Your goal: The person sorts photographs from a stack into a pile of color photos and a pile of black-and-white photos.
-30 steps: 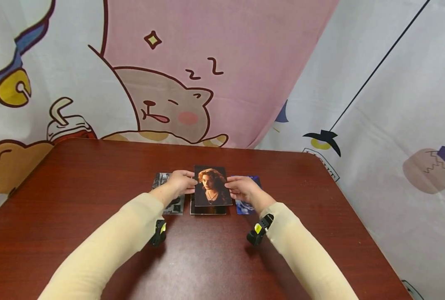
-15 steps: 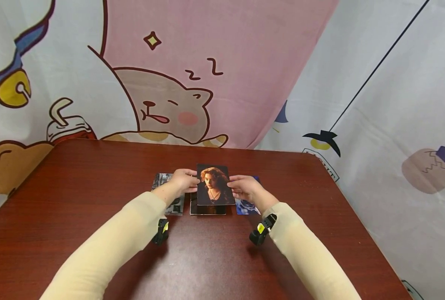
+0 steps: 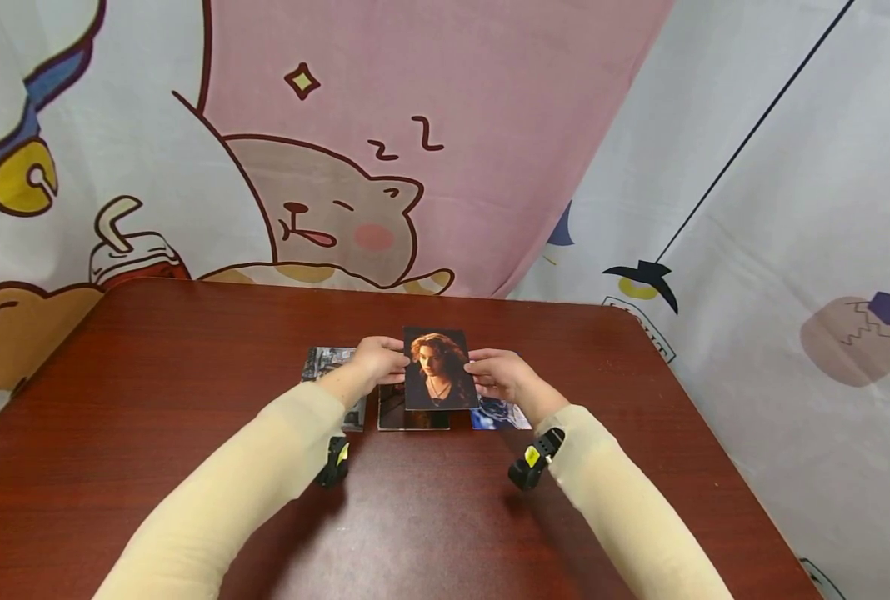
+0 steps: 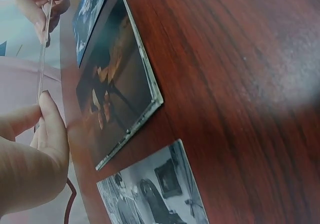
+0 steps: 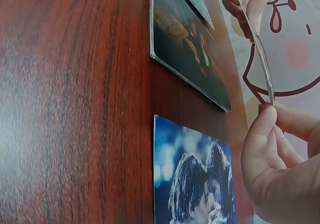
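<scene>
A dark photo card [image 3: 437, 371] with a portrait is held up above the table. My left hand [image 3: 376, 361] pinches its left edge, and my right hand [image 3: 507, 375] pinches the right edge. Edge-on in the right wrist view, the held card [image 5: 262, 64] looks thin and slightly bowed. Beneath it lies a small stack of dark photo cards [image 4: 112, 91], partly hidden in the head view. To the left is a black-and-white photo card [image 4: 155, 189], partly covered by my left hand. A blue photo card [image 5: 195, 176] showing two heads lies to the right, under my right hand.
The cards lie in a row on a reddish-brown wooden table [image 3: 415, 517]. Behind it hangs a cloth [image 3: 535, 125] printed with cartoon animals, close to the table's far edge. Each wrist wears a small black camera [image 3: 531, 467].
Both hands have shifted a little to the right with the held portrait card between them. More of the dark stack's left side shows now. The cards on the table have stayed in place.
</scene>
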Demonstrator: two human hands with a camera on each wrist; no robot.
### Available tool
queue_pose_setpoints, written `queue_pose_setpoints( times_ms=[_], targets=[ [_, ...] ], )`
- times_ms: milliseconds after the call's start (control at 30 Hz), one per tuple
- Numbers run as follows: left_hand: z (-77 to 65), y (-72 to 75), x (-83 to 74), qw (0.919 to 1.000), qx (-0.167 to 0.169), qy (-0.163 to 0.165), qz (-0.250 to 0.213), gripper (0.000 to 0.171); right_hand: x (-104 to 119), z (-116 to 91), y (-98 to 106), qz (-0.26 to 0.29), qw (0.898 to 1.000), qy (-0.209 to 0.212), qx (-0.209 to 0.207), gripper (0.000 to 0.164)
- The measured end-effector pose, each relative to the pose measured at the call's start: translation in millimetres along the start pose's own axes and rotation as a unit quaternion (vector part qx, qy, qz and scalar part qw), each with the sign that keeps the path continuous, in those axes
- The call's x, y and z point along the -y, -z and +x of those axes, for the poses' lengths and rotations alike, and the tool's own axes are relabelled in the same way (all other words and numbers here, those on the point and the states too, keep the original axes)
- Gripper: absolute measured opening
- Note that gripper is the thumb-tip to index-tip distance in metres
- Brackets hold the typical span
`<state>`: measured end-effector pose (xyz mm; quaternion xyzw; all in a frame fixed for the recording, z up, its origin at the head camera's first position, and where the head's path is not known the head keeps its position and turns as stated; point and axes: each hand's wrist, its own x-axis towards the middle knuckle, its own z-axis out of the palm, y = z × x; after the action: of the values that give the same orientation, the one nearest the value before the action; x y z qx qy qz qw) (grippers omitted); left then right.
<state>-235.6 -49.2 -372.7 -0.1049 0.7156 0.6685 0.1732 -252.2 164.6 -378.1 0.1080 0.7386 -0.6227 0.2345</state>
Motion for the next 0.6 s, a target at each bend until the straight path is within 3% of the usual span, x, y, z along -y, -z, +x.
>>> queue_pose_setpoints(
  times_ms=[67,200,300,333,400,533,600],
  targets=[
    [5.6,-1.2,3.3,0.9999,0.008,-0.009,-0.005,0.042,0.1,-0.6,2.7,-0.004,1.000,-0.001,-0.001,0.045],
    [58.5,-0.4,35.8,0.9983,0.031,-0.039,-0.030,0.040,-0.8,-1.0,8.5,-0.004,1.000,-0.002,-0.003,0.046],
    [110.1,-1.6,65.9,0.9965,0.039,-0.057,-0.049,0.038,-1.7,-1.3,12.6,-0.005,1.000,-0.002,-0.001,0.047],
    [114.0,-4.5,66.4,0.9979,0.031,-0.043,-0.038,0.039,-1.9,-1.6,13.7,-0.005,1.000,-0.003,-0.003,0.047],
    [128.2,-7.3,74.7,0.9969,0.034,-0.053,-0.047,0.038,-2.3,-2.1,16.1,-0.007,1.000,-0.003,-0.007,0.047],
    [113.7,-16.1,63.6,0.9975,0.030,-0.050,-0.040,0.038,-3.2,-2.8,21.2,-0.006,1.000,-0.004,-0.015,0.046],
    [92.2,-20.4,49.7,0.9982,0.024,-0.043,-0.034,0.037,-3.9,-3.3,24.0,-0.008,1.000,-0.003,-0.014,0.046]
  ],
)
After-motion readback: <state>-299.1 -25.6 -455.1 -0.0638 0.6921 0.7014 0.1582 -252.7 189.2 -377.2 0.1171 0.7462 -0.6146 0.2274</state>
